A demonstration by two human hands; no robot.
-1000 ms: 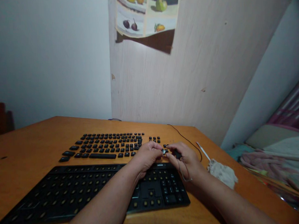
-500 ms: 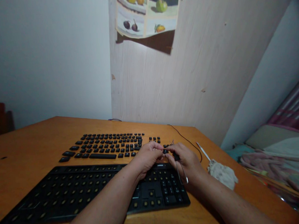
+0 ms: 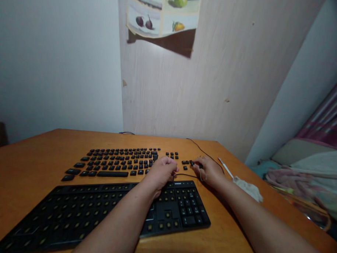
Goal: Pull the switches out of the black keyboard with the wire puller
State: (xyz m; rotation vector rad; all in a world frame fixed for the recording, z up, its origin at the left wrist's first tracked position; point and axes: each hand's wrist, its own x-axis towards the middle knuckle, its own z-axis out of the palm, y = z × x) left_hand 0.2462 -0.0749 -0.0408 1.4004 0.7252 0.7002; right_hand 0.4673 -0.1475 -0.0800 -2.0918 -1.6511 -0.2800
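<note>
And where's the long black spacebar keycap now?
Head view, left of centre: the spacebar keycap lies on the brown wooden table, between small black keycaps, beyond the black plastic keyboard.

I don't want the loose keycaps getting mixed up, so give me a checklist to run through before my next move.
1. Keyboard resting on the table: ok.
2. Loose keycaps kept in rows: ok, mostly laid out behind the keyboard.
3. Number pad bare of keys: not ok, number-pad keys are in place.
4. Right hand clear of the keycaps: not ok, its fingertips are at the small group on the right.
5. Left hand empty: cannot tell, its fingertips are curled together.
6. White stick off the keyboard: ok, it lies to the right.
</note>
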